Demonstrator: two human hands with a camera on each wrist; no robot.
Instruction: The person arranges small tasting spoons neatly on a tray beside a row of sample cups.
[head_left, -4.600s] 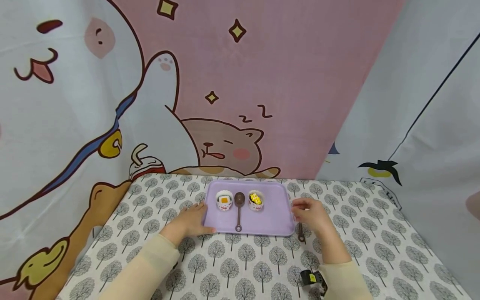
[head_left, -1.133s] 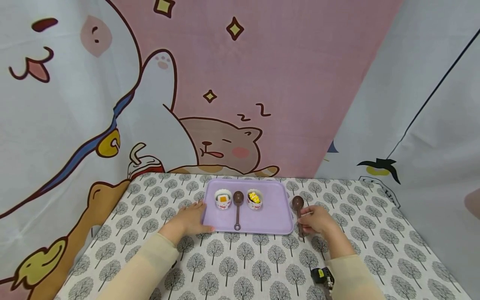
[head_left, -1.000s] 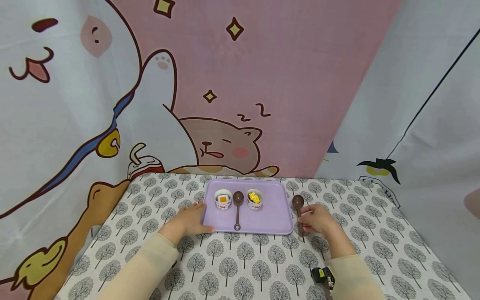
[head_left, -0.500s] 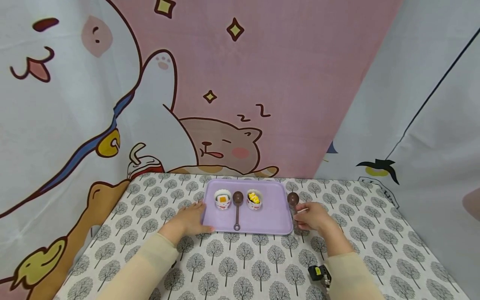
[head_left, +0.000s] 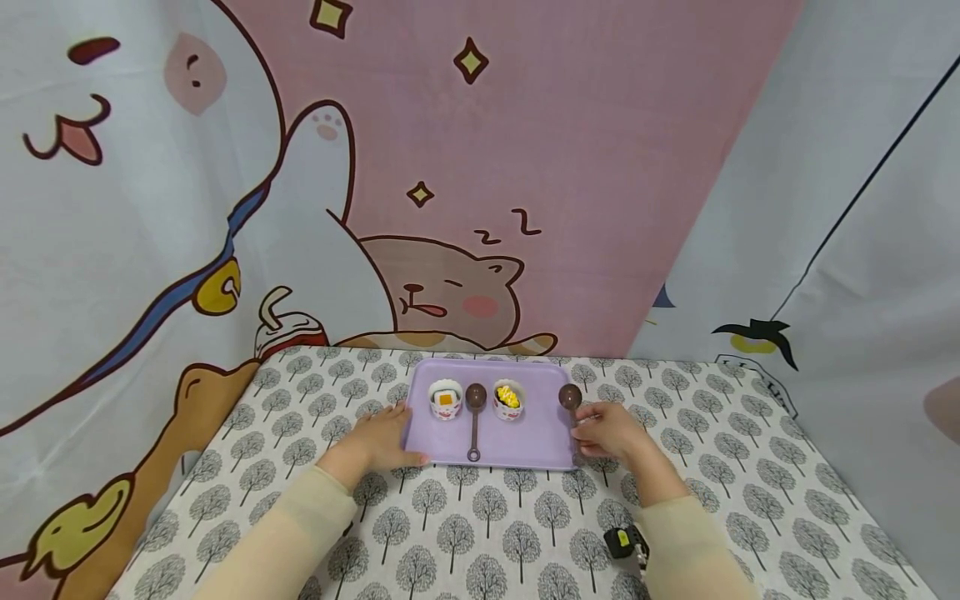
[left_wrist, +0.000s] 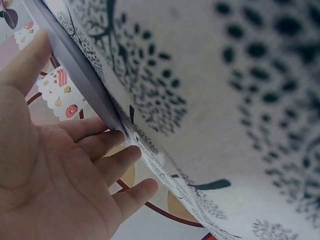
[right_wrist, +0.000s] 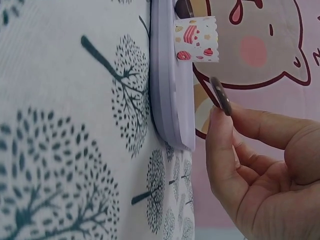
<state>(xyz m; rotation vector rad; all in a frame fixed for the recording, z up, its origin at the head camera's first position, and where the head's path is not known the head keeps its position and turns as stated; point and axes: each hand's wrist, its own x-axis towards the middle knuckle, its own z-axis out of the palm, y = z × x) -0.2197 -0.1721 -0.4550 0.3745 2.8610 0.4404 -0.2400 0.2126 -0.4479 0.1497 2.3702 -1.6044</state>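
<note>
My right hand pinches the handle of a brown spoon over the right edge of a lilac tray. In the right wrist view, thumb and finger hold the spoon handle above the tray rim. At the tray's left side my left hand rests with spread fingers against the edge. The left wrist view shows those extended fingers along the rim. A second brown spoon lies on the tray between two paper cups, one with white and orange contents, the other with yellow contents.
A white tablecloth with grey tree prints covers the table. Behind it hangs a cartoon cloth. A small black device sits at the right wrist.
My right hand took hold of the spoon lying right of the tray, lifted it and carried it left over the tray's right edge. The left hand has stayed at the tray's left side.
</note>
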